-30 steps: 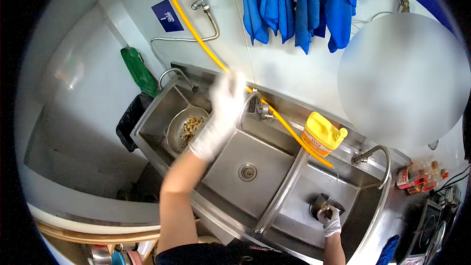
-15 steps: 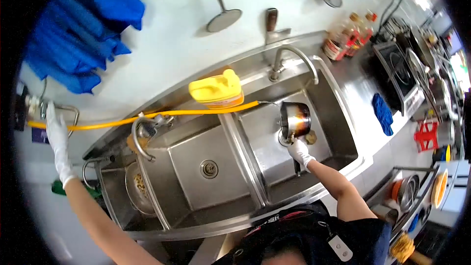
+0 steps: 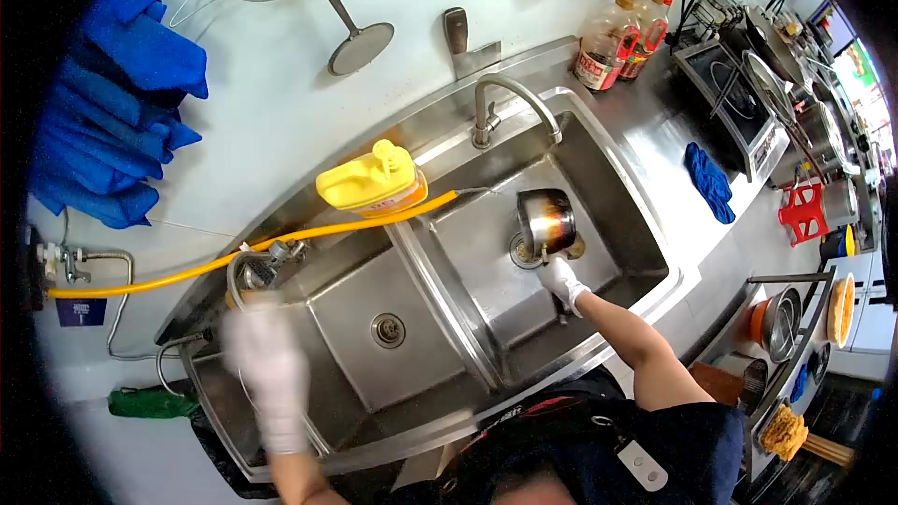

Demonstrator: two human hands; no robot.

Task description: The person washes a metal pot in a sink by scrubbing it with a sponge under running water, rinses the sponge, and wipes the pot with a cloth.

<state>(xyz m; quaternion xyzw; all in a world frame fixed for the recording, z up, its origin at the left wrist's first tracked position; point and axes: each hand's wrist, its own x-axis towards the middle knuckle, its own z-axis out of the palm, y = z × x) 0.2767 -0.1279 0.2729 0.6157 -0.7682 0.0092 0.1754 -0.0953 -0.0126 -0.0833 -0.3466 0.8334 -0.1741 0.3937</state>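
A metal saucepan point(image 3: 548, 220) with scorched brown and black sides is tipped over in the right sink basin point(image 3: 482, 285). My gloved right hand point(image 3: 564, 284) is closed around its handle. My gloved left hand point(image 3: 268, 365) is a blur above the left end of the sink, so its fingers cannot be made out. It covers most of the small left basin and the bowl in there. A yellow hose point(image 3: 365, 225) runs from the wall along the sink's back, ending over the right basin, with a thin streak at its tip.
A yellow jug point(image 3: 374, 180) stands behind the sink divider. Curved faucets point(image 3: 519, 84) reach over the basins. Bottles point(image 3: 606, 47) and a blue cloth point(image 3: 708, 183) lie to the right. A cleaver point(image 3: 472, 51) and blue gloves or cloths point(image 3: 103, 131) hang on the wall.
My left hand has left the wall tap and swung right and down, over the left end of the sink. My right hand keeps hold of the saucepan. The head view has shifted.
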